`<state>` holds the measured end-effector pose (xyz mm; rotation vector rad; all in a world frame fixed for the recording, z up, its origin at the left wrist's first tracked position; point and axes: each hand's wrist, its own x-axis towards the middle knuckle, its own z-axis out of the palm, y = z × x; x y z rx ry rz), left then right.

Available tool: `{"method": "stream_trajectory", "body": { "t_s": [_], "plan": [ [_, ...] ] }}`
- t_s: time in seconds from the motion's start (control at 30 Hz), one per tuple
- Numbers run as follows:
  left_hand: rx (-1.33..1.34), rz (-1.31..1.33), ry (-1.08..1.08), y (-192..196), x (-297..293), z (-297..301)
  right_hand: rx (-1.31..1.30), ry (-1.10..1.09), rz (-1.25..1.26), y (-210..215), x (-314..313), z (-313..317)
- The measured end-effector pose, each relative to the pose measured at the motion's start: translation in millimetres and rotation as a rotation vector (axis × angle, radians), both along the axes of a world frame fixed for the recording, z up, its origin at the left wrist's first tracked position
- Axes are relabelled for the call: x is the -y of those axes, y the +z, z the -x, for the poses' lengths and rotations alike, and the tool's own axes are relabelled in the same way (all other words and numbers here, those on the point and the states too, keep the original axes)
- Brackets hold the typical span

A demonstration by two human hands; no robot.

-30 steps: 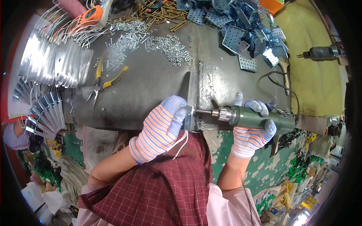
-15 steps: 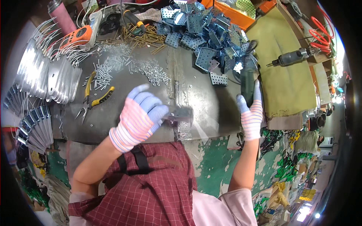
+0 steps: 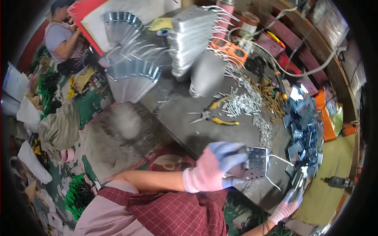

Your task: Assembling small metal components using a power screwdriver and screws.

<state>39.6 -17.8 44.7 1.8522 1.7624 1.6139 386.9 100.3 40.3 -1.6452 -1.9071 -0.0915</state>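
Observation:
My left hand [image 3: 210, 169], in a striped knit glove, is closed on a perforated metal bracket [image 3: 256, 163]. White wires stick out from the bracket's far side. It is held above the bench near its front edge. To the lower right, my right hand [image 3: 287, 206], also gloved, is small and blurred. Its thumb and fingers lie on either side of a dark electric screwdriver [image 3: 300, 180], whose outline is smeared by glare. Beyond my left hand lie yellow-handled pliers [image 3: 208, 115] and a heap of silver screws [image 3: 244, 103].
Small nuts [image 3: 263, 129], brass-coloured screws [image 3: 271, 96] and a pile of blue-grey brackets [image 3: 303, 129] cover the bench's right part. Stacked silver plates [image 3: 191, 39] with wires stand at the back. An air tool [image 3: 338, 181] lies on yellow matting. Another person [image 3: 59, 39] sits far left.
My view has swung left, bringing the stacked plates and another person into sight. The bracket in my left hand now shows its holes and wires clearly. My right hand stays at the screwdriver.

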Motion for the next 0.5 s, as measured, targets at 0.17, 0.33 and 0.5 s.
{"method": "stream_trajectory", "body": {
  "t_s": [0.17,0.33,0.5],
  "plan": [
    [0.76,-0.408,0.362,59,64,64,-0.215,0.437,-0.061,-1,30,101],
    [0.286,-0.508,0.829,30,108,163,-0.333,0.87,0.056,13,70,219],
    [0.305,-0.437,0.742,21,114,211,-0.253,1.295,0.096,34,98,295]
  ]
}}
